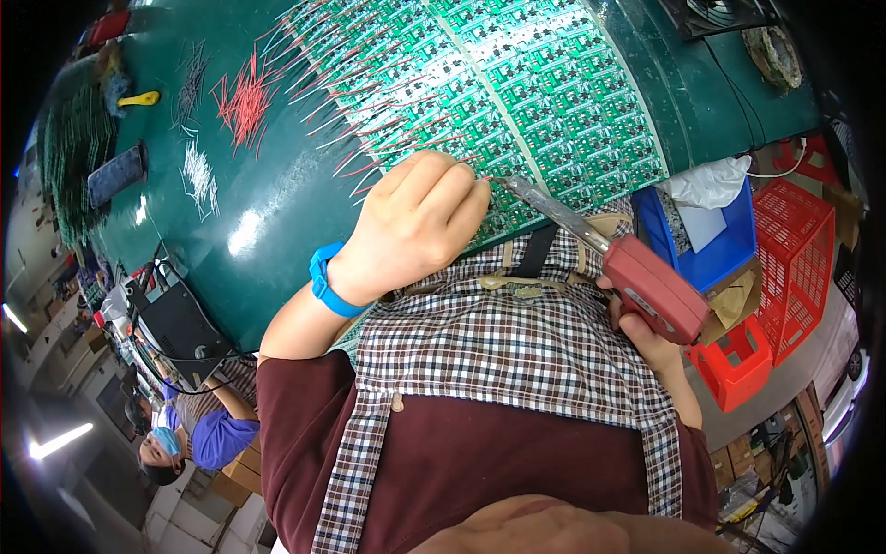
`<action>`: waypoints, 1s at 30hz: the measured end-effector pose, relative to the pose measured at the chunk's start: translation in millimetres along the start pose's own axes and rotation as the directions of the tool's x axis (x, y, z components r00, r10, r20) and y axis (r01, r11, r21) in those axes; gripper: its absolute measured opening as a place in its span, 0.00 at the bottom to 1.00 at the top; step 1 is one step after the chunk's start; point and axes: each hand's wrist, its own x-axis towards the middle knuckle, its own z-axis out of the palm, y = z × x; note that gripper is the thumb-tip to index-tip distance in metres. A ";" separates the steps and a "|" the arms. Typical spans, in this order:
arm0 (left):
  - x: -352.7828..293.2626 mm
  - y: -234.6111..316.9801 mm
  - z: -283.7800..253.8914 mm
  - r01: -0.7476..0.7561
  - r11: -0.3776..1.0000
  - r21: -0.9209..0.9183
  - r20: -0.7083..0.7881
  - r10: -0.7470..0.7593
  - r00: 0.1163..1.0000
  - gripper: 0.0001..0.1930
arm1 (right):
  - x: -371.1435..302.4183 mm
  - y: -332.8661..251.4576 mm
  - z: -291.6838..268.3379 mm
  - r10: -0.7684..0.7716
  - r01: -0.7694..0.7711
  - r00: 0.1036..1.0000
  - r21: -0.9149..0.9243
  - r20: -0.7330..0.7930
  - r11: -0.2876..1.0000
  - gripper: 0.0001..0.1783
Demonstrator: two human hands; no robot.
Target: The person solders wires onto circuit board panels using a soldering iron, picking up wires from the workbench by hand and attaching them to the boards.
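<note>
My left hand (415,217), with a blue wristband (325,280) below it, is closed in a pinch at the near edge of the green circuit boards (563,102). A thin red wire (487,179) pokes out at its fingertips, touching or nearly touching the board. In my right hand (651,343) is a red-handled soldering gun (657,288), its metal tip (510,183) pointing left to the same spot. Red and white wires (369,106) stick out leftward from the boards' left edge in a long row. My fingers hide part of the nearest boards.
Loose red wires (245,102), white wires (198,180) and black wires (191,83) lie in piles on the green table (277,194). A phone (117,174) and stacked boards (69,157) are at left. Blue bin (715,249) and red crates (794,249) stand at right. Another person (212,439) sits lower left.
</note>
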 end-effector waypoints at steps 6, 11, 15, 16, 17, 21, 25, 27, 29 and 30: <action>0.5 1.9 -0.3 0.008 1.000 -0.003 0.000 -0.008 1.000 0.12 | 1.4 -4.2 1.4 -0.037 0.036 0.999 0.020 0.037 0.999 0.33; 2.4 2.5 -1.5 0.005 1.000 -0.001 0.002 -0.005 1.000 0.12 | -1.3 -2.1 0.0 -0.071 0.071 0.997 -0.001 0.026 0.998 0.34; 4.0 3.7 -1.2 0.005 1.000 0.006 0.003 -0.005 1.000 0.12 | -2.1 -3.0 -1.5 -0.062 0.062 0.998 0.016 0.011 0.998 0.35; 4.1 3.8 -1.0 0.004 1.000 0.006 0.001 -0.004 1.000 0.12 | -2.2 -3.7 -1.9 -0.056 0.056 0.998 0.015 0.014 0.998 0.35; 4.2 3.8 -1.1 0.004 1.000 0.007 0.001 -0.004 1.000 0.12 | -2.2 -4.1 -2.0 -0.056 0.056 0.998 0.016 0.014 0.998 0.35; 5.7 4.6 -1.9 -0.002 1.000 0.016 0.020 0.002 1.000 0.13 | -0.7 -11.1 2.0 -0.042 0.045 0.998 0.084 -0.038 0.995 0.26; 6.9 5.6 -4.2 -0.004 1.000 0.024 0.044 0.003 0.999 0.14 | 2.1 -16.0 4.0 -0.015 0.027 0.996 0.137 -0.090 0.990 0.16; 6.1 6.1 -3.5 0.002 1.000 0.022 0.046 -0.003 0.999 0.14 | 1.7 -14.0 4.4 -0.003 0.016 0.995 0.135 -0.097 0.991 0.16; 5.6 6.5 -2.4 0.008 1.000 0.019 0.047 -0.009 0.999 0.14 | 1.8 -11.7 4.6 0.009 0.004 0.994 0.132 -0.105 0.991 0.17; 6.1 7.0 -2.3 0.016 1.000 0.015 0.036 -0.017 0.999 0.14 | 2.1 -11.1 4.7 -0.001 0.014 0.995 0.131 -0.101 0.991 0.17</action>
